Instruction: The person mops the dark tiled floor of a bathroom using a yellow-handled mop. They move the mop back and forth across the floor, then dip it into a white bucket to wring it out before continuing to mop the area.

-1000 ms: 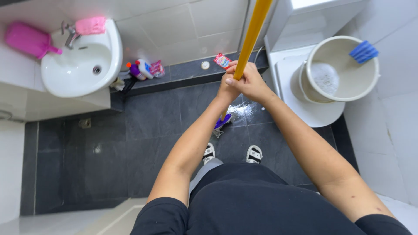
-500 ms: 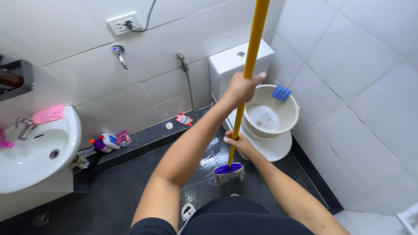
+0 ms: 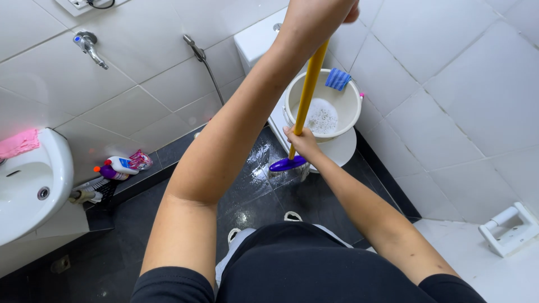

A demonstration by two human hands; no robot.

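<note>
Both hands are gripping the yellow mop handle [image 3: 307,92]: left hand [image 3: 342,8] at twelve o'clock, right hand [image 3: 300,141] lower, beside the bucket [image 3: 348,115].

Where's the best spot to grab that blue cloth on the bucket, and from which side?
Take the blue cloth at its fold on top of the white bucket's rim, coming from above. It hangs draped over the far rim, so a straight lift should free it. The yellow mop handle, held by the left hand and right hand, stands beside it.
</note>
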